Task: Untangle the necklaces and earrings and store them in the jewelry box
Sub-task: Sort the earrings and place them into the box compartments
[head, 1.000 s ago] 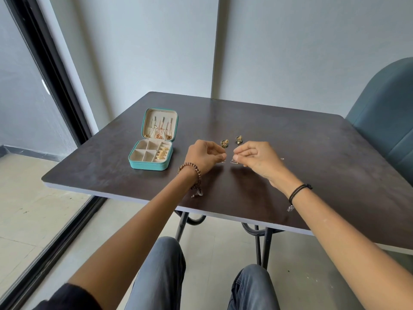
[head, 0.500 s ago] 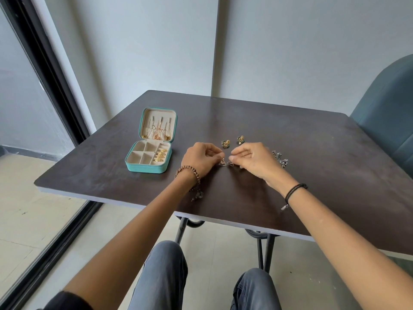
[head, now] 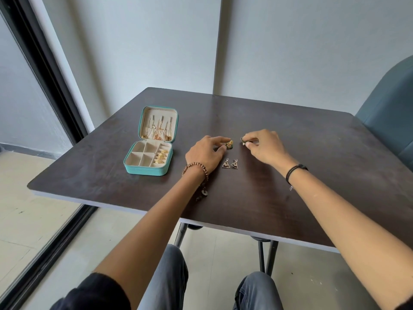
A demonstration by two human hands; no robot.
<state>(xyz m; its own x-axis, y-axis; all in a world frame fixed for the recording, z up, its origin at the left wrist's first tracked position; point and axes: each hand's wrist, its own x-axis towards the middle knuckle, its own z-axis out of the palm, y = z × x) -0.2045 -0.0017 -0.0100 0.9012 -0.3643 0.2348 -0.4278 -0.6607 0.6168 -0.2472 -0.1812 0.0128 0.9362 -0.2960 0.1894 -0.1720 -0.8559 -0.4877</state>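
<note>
We sit at the dark table (head: 290, 153) with the teal jewelry box (head: 148, 153) lying open to our left, lid laid back, presumably so every compartment stays in easy reach. Necklaces (head: 159, 130) already hang in its lid, and gold earrings (head: 161, 155) fill the right-hand tray slots, while the other slots look bare, so we judge the task well along, with only loose earrings left on the tabletop. Both our forearms stretch forward over the near edge, wrists low and close to the surface, palms facing down. Our left hand (head: 204, 154) curls with thumb and forefinger closed around a gold earring (head: 229, 144), pinching it where it rests on the table. Our right hand (head: 264, 146), well apart from the left, arches over the matching earring (head: 244, 141), fingertips bunched tight on it; whether it is lifted we cannot tell. We seem to take one in each hand to keep the pair together. The two triangular earrings (head: 230, 164) lie side by side between our wrists, untouched
</note>
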